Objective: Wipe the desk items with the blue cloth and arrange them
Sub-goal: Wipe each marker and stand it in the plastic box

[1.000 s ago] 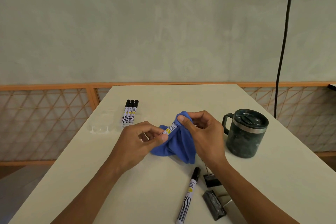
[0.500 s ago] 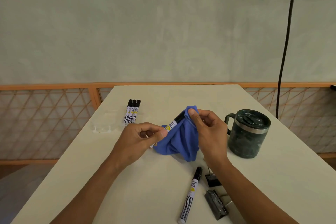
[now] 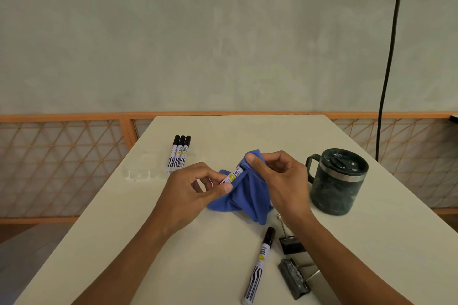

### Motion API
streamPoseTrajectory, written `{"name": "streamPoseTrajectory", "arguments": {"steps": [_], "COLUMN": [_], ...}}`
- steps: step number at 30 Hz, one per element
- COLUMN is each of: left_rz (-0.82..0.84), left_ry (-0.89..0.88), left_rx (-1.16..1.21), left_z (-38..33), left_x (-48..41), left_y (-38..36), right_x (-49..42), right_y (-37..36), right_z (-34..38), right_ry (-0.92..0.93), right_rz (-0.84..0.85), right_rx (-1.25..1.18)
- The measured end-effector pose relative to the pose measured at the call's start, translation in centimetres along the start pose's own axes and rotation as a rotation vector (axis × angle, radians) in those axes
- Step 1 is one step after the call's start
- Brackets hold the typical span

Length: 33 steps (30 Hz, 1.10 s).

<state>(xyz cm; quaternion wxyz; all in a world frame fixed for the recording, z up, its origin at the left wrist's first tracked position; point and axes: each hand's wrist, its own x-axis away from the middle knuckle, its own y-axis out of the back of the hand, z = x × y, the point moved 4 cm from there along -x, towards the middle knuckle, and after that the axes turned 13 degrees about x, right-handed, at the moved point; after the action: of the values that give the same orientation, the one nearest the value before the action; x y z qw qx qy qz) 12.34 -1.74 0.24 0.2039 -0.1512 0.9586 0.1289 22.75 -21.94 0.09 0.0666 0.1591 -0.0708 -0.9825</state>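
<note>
Above the middle of the white desk (image 3: 223, 255), my left hand (image 3: 190, 190) pinches the near end of a white marker (image 3: 233, 175). The marker's cap end is hidden inside the blue cloth (image 3: 245, 195), which my right hand (image 3: 277, 176) pinches around it; the rest of the cloth hangs down to the desk. Three markers (image 3: 179, 153) lie side by side at the back left. Another marker (image 3: 260, 265) lies near the front, beside two binder clips (image 3: 291, 245) (image 3: 295, 278). A dark lidded mug (image 3: 335, 181) stands to the right.
A clear plastic piece (image 3: 143, 168) lies near the desk's left edge. Behind the desk run an orange-framed lattice railing (image 3: 62, 156) and a grey wall. A black cable (image 3: 389, 57) hangs down at the right.
My right hand has slid the cloth back down the marker, covering the black cap that showed half a second ago. My left hand keeps its pinch on the marker.
</note>
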Motion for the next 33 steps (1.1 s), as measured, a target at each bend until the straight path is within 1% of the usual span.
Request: {"name": "streamPoseTrajectory", "arguments": {"steps": [8,15,18,21,26,29,33], "left_rz": [-0.048,-0.023,-0.023,-0.039,-0.118,-0.135,-0.101], "left_ry": [0.016,0.01,0.005,-0.017,-0.083,-0.139,-0.181], "left_rx": [-0.034,-0.015,-0.015,-0.03,-0.102,-0.169,-0.226], "left_z": [0.29,0.33,0.25,-0.09,-0.25,-0.35,-0.11], "left_x": [-0.11,0.0,-0.01,-0.04,-0.04,0.04,0.12], "left_y": [0.22,-0.06,-0.09,-0.23,0.37,0.28,-0.16], "right_x": [0.17,0.34,0.03,-0.11,0.25,0.55,0.72], "right_y": [-0.47,-0.46,-0.32,-0.23,-0.31,-0.6,-0.94], "right_z": [-0.22,0.14,0.07,0.15,0.16,0.25,0.11], "right_ry": [-0.084,0.026,0.003,-0.037,-0.114,-0.089,-0.068], "right_rz": [-0.017,0.022,0.004,-0.02,-0.03,0.023,0.045], "right_rx": [-0.048,0.031,0.028,0.0,-0.112,-0.095,-0.095]}}
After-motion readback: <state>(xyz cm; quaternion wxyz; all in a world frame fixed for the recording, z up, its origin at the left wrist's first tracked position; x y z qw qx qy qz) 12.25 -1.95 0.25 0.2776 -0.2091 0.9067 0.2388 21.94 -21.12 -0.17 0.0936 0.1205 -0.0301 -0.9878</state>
